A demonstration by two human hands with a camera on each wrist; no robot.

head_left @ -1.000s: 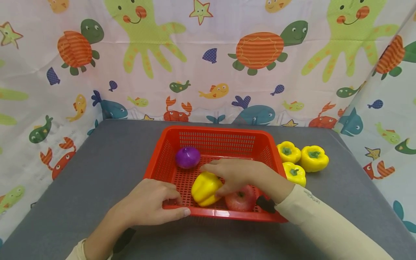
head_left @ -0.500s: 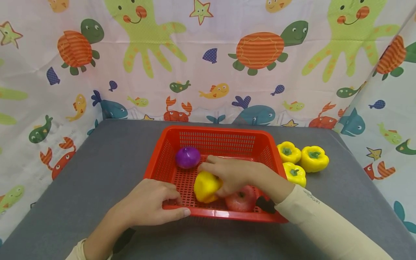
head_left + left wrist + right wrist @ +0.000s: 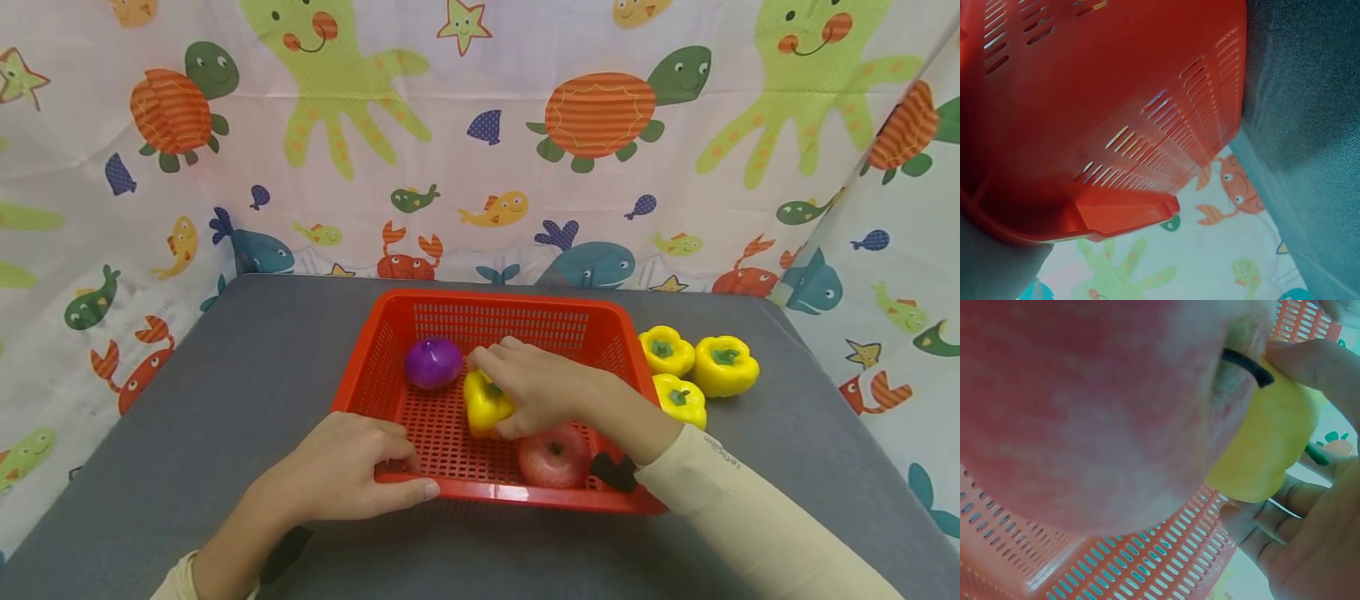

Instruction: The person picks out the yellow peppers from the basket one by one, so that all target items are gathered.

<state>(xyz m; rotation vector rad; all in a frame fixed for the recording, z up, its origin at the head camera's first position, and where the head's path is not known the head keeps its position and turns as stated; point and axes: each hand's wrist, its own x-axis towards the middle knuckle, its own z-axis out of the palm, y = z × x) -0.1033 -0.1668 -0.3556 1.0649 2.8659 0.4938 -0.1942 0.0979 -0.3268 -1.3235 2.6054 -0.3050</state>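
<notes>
A yellow bell pepper [image 3: 486, 406] is gripped by my right hand [image 3: 536, 379] inside the red plastic basket [image 3: 517, 492]. In the right wrist view, thumb and fingers curl round the pepper [image 3: 1266, 444], its green stem showing between them. Near the basket's front right, an apple [image 3: 555, 456] sits just below the right hand. A purple onion [image 3: 433, 363] lies at the back left of the basket. My left hand [image 3: 352, 467] holds the front left rim, thumb over the outside and fingers curled inward. The left wrist view shows the basket's slotted wall [image 3: 1116, 94] but no fingers.
Outside the basket on the right, three yellow bell peppers [image 3: 724, 367] stand on the grey tabletop [image 3: 247, 375]. A curtain [image 3: 480, 167] printed with sea animals hangs behind and at both sides of the table.
My right hand has turned the yellow bell pepper from lying on its side to nearly upright and shifted it back and right. The left hand stays on the rim.
</notes>
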